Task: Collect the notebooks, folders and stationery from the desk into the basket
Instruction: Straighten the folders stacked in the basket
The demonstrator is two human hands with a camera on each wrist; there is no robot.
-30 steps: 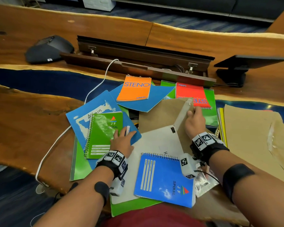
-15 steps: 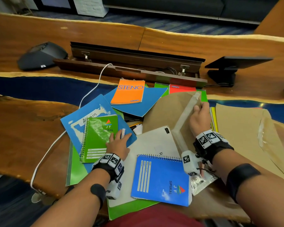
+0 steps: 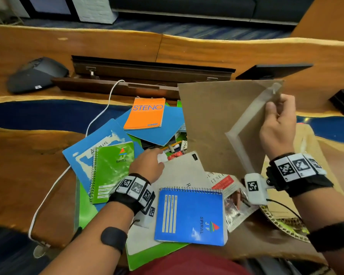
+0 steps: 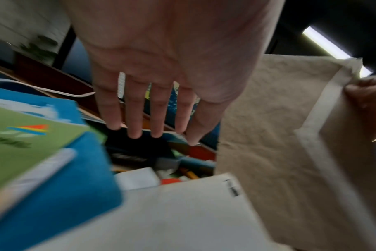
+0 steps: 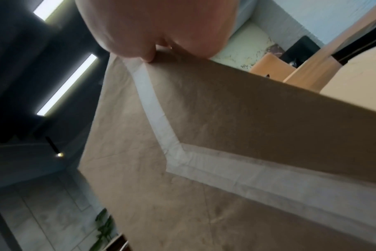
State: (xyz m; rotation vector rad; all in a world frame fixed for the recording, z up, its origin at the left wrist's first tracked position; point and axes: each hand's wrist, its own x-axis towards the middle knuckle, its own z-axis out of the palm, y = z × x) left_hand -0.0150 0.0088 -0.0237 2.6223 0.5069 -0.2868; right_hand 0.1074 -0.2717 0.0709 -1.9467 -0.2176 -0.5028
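Right hand (image 3: 277, 124) pinching top corner of brown folder (image 3: 222, 124), thumb on the near face, fingers curled behind; same pinch seen in the right wrist view (image 5: 148, 56). Folder held raised and tilted, well clear of the pile, lower edge hanging just above the white sheet (image 3: 179, 171). Left hand (image 3: 147, 165) slack, fingers straight and spread, holding nothing, hovering over loose pens (image 3: 172, 146) left of folder; fingertips (image 4: 135, 134) apart from the items below.

Handling, as judgement: folder light, thin card, taped along the flap, face creased. Flexes under a one-corner pinch; likely to swing or bend. Better held with a second hand at the lower edge, or gripped mid-edge. Not slippery, not fragile.

Against the earlier frames: folder previously flat on the pile with right hand resting on its flap, now lifted upright, hiding the red pad behind it. Left hand shifted from the green notebook (image 3: 111, 171) toward the pens. Pens and a book (image 3: 222, 181) below folder newly exposed. Basket not clearly in view.
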